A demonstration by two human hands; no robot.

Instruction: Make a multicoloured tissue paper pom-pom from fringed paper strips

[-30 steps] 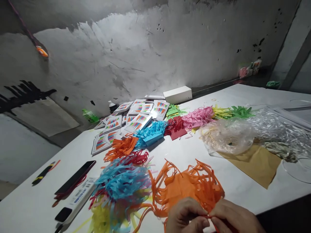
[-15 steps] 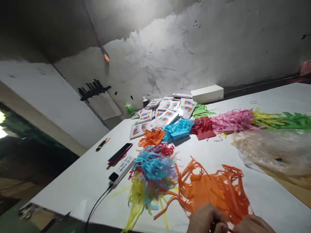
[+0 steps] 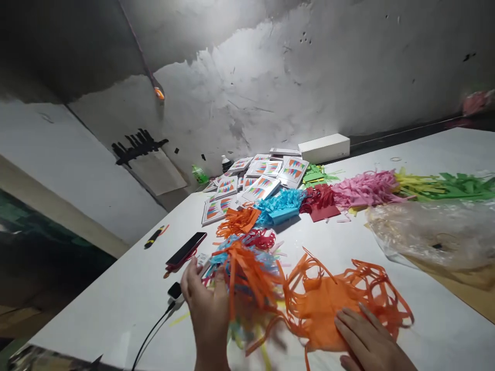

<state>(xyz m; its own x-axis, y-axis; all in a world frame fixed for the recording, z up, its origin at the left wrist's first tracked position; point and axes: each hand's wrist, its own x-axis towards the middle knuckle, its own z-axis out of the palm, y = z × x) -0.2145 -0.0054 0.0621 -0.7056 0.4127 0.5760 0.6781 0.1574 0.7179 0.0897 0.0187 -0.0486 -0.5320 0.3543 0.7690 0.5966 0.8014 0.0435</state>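
Since half a second ago the two hands have parted: the left hand (image 3: 207, 304) has swung out to the lower centre-left of the frame, carrying a bunch of orange fringe strips (image 3: 247, 275) over the mixed pile of blue, red and yellow fringe (image 3: 247, 247). Its grip is closed on the strips, thumb and fingers pinched together, wrist upright and blurred with motion. At lower right the right hand (image 3: 367, 340) lies palm down, fingers spread and holding nothing, pressing the sheet of orange fringed paper (image 3: 328, 304) flat on the white bench (image 3: 444, 319). That sheet is crumpled in the middle, with long curling cut strips around its edges.

Left of the left hand sit a white power strip (image 3: 176, 291) with a black cable, a dark phone (image 3: 185, 249) and a black-and-yellow pen (image 3: 153, 237). Across the middle of the frame runs a row of fringe bundles in orange, blue, red, pink, yellow and green, behind them printed cards (image 3: 266, 175) and a white box (image 3: 324, 148). A clear plastic bag (image 3: 433, 234), its contents unclear, lies at centre right.
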